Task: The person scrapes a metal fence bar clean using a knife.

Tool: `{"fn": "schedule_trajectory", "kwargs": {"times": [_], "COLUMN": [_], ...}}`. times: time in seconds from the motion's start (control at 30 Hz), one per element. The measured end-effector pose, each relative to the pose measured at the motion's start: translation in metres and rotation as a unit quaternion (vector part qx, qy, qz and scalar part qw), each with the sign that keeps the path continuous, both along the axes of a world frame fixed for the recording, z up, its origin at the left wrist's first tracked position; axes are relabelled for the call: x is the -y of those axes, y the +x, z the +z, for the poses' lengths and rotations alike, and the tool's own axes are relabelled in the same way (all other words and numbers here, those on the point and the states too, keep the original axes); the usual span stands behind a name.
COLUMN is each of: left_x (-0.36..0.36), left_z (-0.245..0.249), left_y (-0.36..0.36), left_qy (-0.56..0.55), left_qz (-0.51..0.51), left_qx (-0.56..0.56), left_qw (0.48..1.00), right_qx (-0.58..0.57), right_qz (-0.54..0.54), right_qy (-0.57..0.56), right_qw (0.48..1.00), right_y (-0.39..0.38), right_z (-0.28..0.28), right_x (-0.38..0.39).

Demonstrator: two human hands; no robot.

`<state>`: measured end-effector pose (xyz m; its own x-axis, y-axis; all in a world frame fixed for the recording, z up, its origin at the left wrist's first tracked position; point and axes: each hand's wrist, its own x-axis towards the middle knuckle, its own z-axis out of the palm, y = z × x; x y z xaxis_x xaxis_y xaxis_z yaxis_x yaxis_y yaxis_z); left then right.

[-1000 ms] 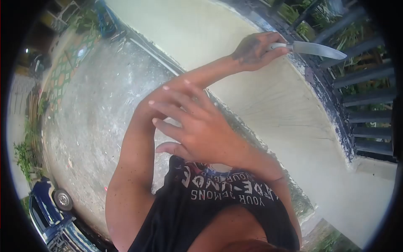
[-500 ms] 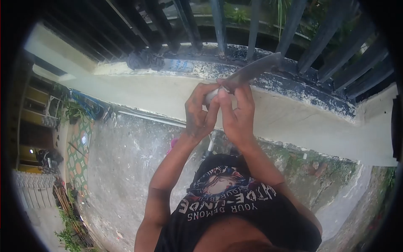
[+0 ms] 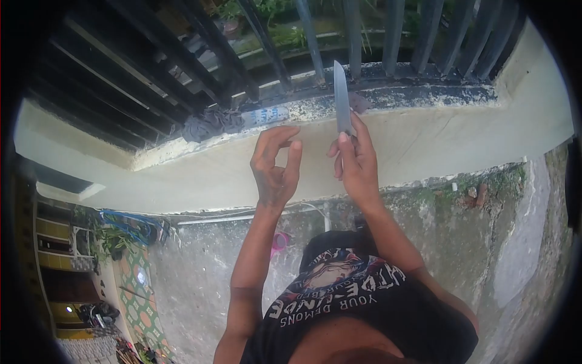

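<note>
My right hand [image 3: 357, 161] is closed around the lower end of a knife [image 3: 342, 97], thumb and fingers pinching it. The long silvery blade points up and away toward the fence, in front of the ledge. Its handle is hidden by my hand, if there is one. My left hand [image 3: 276, 170] is apart from the knife, to its left. The fingers there are curved with a gap between thumb and fingertips, and nothing shows in them.
On the painted ledge [image 3: 424, 97] lie a dark crumpled cloth [image 3: 212, 124], a white and blue packet [image 3: 267, 115] and a small purplish piece [image 3: 360, 102]. Metal fence bars [image 3: 309, 42] rise behind. A pink ring-shaped object [image 3: 279, 242] is on the concrete floor [image 3: 206, 261].
My left hand has come away from the knife and moved left. In my right hand, the blade has turned from slanting right to nearly upright. The view has shifted.
</note>
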<state>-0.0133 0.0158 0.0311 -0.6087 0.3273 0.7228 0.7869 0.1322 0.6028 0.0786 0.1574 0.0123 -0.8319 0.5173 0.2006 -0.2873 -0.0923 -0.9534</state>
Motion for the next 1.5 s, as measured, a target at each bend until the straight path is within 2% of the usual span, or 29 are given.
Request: {"fn": "schedule_trajectory", "kwargs": {"times": [0.13,0.2,0.23,0.3,0.43,0.5,0.57,0.63,0.7,0.77,0.83,0.9,1.0,1.03,1.1,1.17,1.23,1.27,1.37,1.43,1.5], "left_x": [0.016,0.013,0.011,0.005,-0.006,-0.015,-0.028,-0.044,-0.057,-0.066,-0.074,-0.083,-0.097,-0.098,-0.102,-0.106,-0.109,-0.111,-0.113,-0.112,-0.109], "left_z": [-0.005,-0.005,-0.003,0.001,0.008,0.011,0.014,0.020,0.024,0.029,0.037,0.042,0.047,0.050,0.056,0.052,0.041,0.035,0.032,0.035,0.029], "left_y": [-0.008,-0.012,-0.013,-0.013,-0.016,-0.018,-0.019,-0.021,-0.014,-0.021,-0.023,-0.027,-0.038,-0.038,-0.038,-0.043,-0.045,-0.047,-0.049,-0.045,-0.049], "left_qy": [0.002,0.016,0.021,0.020,0.019,0.014,0.033,0.001,0.011,-0.012,-0.019,-0.040,-0.007,-0.005,-0.008,-0.006,-0.041,-0.041,-0.041,-0.036,-0.048], "left_qz": [-0.048,-0.074,-0.084,-0.097,-0.062,-0.042,-0.028,-0.012,0.023,0.029,0.028,0.033,-0.012,-0.013,-0.076,-0.080,-0.038,-0.009,-0.002,-0.029,-0.004], "left_qx": [0.037,0.043,0.045,0.031,-0.003,0.013,0.024,-0.001,-0.007,-0.002,0.042,0.037,0.071,0.072,0.155,0.180,0.131,0.068,0.056,0.097,0.009], "left_qw": [0.998,0.996,0.995,0.995,0.998,0.999,0.999,1.000,1.000,0.999,0.999,0.998,0.997,0.997,0.985,0.980,0.990,0.997,0.998,0.994,0.999], "right_qx": [0.013,0.048,0.049,0.032,0.060,0.092,0.050,0.005,0.028,0.031,0.028,-0.007,-0.032,-0.031,-0.028,-0.026,-0.021,-0.023,0.002,0.030,0.057], "right_qz": [-0.078,-0.083,-0.095,-0.109,-0.078,-0.038,-0.040,-0.042,0.022,0.058,0.083,0.132,0.170,0.169,0.172,0.172,0.170,0.162,0.136,0.128,0.111], "right_qy": [0.007,0.095,0.096,0.205,0.267,0.160,0.151,0.149,0.079,0.062,0.043,-0.021,-0.090,-0.088,-0.108,-0.096,-0.090,-0.083,-0.053,-0.037,-0.043], "right_qw": [0.997,0.991,0.990,0.972,0.959,0.982,0.986,0.988,0.996,0.996,0.995,0.991,0.981,0.981,0.979,0.980,0.981,0.983,0.989,0.991,0.991], "right_y": [0.005,0.006,0.004,-0.002,-0.008,-0.006,-0.003,-0.008,-0.003,0.001,0.005,0.003,-0.003,-0.003,-0.002,-0.004,-0.004,-0.004,-0.004,-0.007,-0.010], "right_z": [0.006,0.027,0.030,0.032,0.024,0.024,0.015,0.013,0.012,0.008,0.007,0.008,0.009,0.011,0.018,0.018,0.016,0.016,0.019,0.017,0.011], "right_x": [0.030,0.032,0.030,0.026,0.017,0.009,0.003,-0.012,-0.019,-0.025,-0.029,-0.032,-0.035,-0.034,-0.037,-0.038,-0.036,-0.034,-0.030,-0.027,-0.023]}}
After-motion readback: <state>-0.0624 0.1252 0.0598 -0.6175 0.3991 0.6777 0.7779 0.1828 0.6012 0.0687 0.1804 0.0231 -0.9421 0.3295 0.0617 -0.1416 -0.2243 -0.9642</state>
